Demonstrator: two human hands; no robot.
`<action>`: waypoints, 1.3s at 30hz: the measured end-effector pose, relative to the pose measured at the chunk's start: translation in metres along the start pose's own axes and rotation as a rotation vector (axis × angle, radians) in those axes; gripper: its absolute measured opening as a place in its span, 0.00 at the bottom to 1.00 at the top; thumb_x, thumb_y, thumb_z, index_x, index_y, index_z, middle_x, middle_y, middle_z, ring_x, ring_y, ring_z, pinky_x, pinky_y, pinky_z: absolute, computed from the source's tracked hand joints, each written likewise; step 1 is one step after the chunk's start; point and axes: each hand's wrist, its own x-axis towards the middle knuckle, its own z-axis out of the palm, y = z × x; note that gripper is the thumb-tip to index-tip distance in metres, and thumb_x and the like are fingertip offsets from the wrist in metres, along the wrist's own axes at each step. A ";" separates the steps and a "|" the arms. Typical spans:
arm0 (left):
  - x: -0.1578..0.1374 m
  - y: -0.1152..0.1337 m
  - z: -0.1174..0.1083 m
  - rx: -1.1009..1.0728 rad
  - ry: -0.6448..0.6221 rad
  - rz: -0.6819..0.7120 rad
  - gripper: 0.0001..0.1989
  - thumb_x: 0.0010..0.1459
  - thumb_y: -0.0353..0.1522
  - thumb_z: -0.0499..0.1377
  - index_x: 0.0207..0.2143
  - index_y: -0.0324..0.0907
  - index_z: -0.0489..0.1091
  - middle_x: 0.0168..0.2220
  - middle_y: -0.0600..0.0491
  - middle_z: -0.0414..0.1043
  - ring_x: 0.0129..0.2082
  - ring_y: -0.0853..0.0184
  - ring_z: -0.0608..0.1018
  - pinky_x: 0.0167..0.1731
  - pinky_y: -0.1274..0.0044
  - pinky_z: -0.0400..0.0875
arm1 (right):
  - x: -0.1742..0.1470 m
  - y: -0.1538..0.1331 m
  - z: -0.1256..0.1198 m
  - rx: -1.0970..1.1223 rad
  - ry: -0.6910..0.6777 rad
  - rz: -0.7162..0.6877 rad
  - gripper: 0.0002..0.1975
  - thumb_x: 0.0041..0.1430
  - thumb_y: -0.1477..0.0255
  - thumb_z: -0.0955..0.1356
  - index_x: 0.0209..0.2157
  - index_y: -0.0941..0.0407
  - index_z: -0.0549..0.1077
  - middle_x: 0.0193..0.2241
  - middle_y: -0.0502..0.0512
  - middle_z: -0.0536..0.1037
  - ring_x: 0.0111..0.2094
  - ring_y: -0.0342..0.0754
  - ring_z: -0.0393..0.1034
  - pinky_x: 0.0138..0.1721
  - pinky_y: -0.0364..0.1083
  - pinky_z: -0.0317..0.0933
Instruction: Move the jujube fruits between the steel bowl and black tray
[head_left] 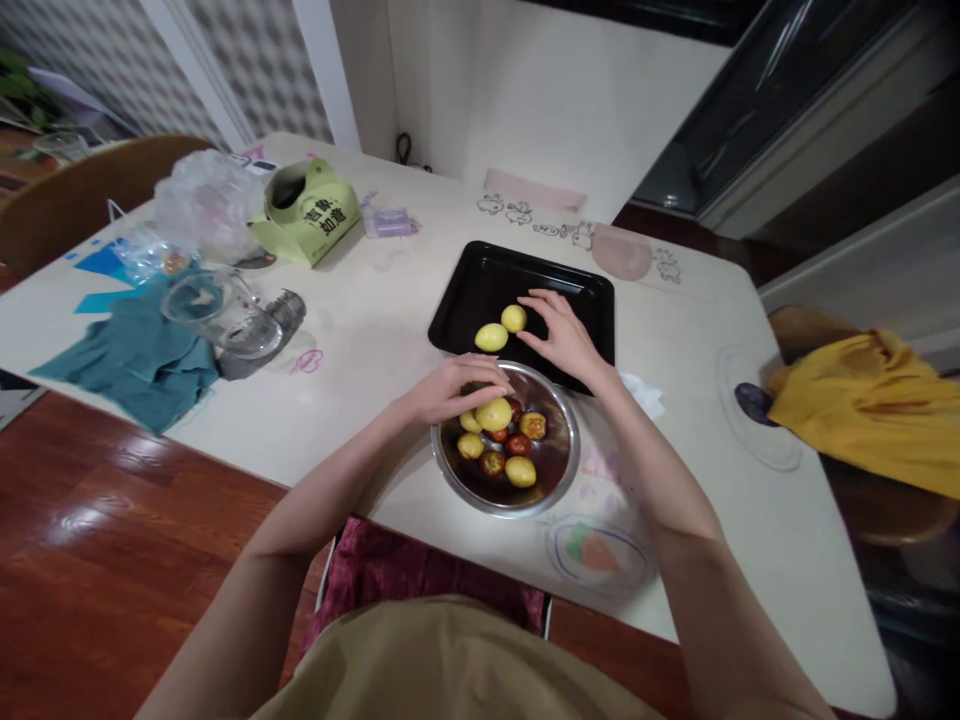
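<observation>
My left hand (463, 388) is over the near metal bowl (566, 465), its fingers curved over a round yellow fruit (493, 414) and closed on it; the thumb is mostly hidden. In the bowl lie several yellow and mottled red-brown fruits (518, 445). Beyond it, my right hand (559, 332) reaches above the black baking tray (480, 275). Its thumb and fingertips bracket a second yellow fruit (514, 318), seemingly touching its right edge. Left of that, an oval yellow fruit (491, 338) rests on the tray, apart from my fingers.
To the left stand a clear pitcher (232, 310), a teal cloth (142, 350), a green carton (311, 215) and a plastic bag (210, 200). A purple packet (390, 222) lies behind. White tissue (643, 395) is beside the tray. A yellow garment (870, 410) drapes over a chair at right.
</observation>
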 end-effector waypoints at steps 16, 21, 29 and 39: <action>-0.001 0.000 -0.002 0.063 -0.058 0.003 0.16 0.75 0.40 0.55 0.47 0.44 0.81 0.47 0.47 0.85 0.50 0.58 0.84 0.64 0.60 0.71 | 0.000 0.013 0.020 0.074 -0.024 0.015 0.21 0.60 0.72 0.72 0.55 0.52 0.72 0.54 0.62 0.78 0.51 0.61 0.72 0.51 0.61 0.74; -0.002 -0.001 -0.001 0.065 -0.046 0.015 0.16 0.76 0.39 0.54 0.47 0.43 0.80 0.47 0.47 0.84 0.50 0.59 0.84 0.63 0.61 0.72 | -0.004 0.005 0.014 0.006 -0.010 0.048 0.20 0.57 0.71 0.73 0.51 0.52 0.71 0.47 0.60 0.78 0.47 0.61 0.71 0.43 0.58 0.75; -0.002 -0.002 -0.001 0.081 -0.049 0.030 0.17 0.76 0.39 0.53 0.46 0.43 0.80 0.46 0.47 0.84 0.50 0.59 0.84 0.62 0.62 0.72 | -0.048 -0.054 -0.038 0.060 0.083 0.034 0.19 0.64 0.65 0.73 0.55 0.50 0.71 0.51 0.60 0.78 0.50 0.61 0.73 0.49 0.59 0.72; -0.002 -0.002 -0.001 0.089 -0.041 0.052 0.17 0.77 0.37 0.53 0.46 0.41 0.80 0.46 0.46 0.84 0.49 0.60 0.84 0.60 0.65 0.73 | -0.095 -0.116 -0.055 0.122 -0.205 -0.003 0.16 0.67 0.64 0.74 0.52 0.51 0.70 0.48 0.60 0.80 0.49 0.60 0.75 0.50 0.59 0.73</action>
